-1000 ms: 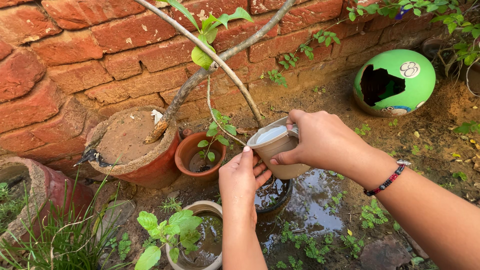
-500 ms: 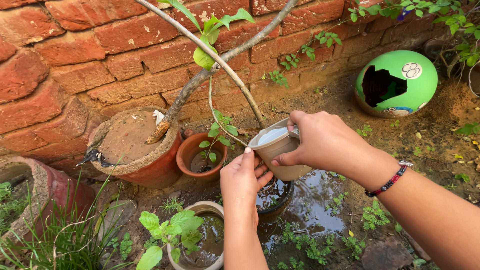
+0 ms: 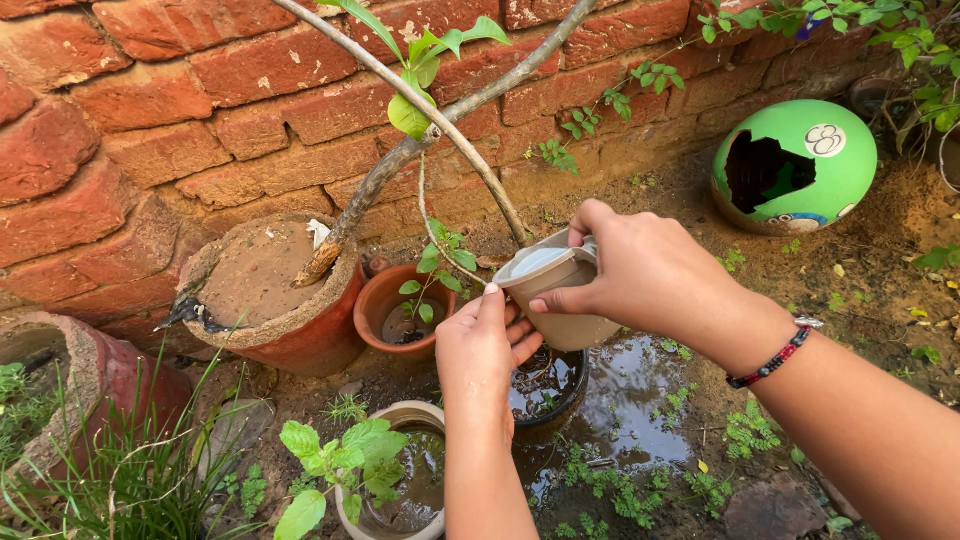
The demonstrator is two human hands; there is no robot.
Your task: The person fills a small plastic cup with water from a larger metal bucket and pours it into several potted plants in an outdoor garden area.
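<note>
My right hand (image 3: 645,275) grips a beige plastic mug (image 3: 560,300) with water in it, tilted toward the left above a dark pot (image 3: 545,390) filled with water. My left hand (image 3: 480,365) reaches up from below, its fingertips touching the mug's lower left side near the rim. A beaded bracelet (image 3: 775,360) sits on my right wrist. Left of the mug stands a small terracotta pot (image 3: 375,305) with a green seedling (image 3: 435,265).
A brick wall (image 3: 200,110) runs across the back. A large clay pot (image 3: 265,290) holds a leaning stem. A pale pot (image 3: 400,480) with a leafy plant stands at the bottom. A broken green ball (image 3: 795,165) lies at right. A puddle (image 3: 630,400) covers the soil.
The mug and my right hand have risen slightly and shifted a little left. My left hand has followed upward, still touching the mug.
</note>
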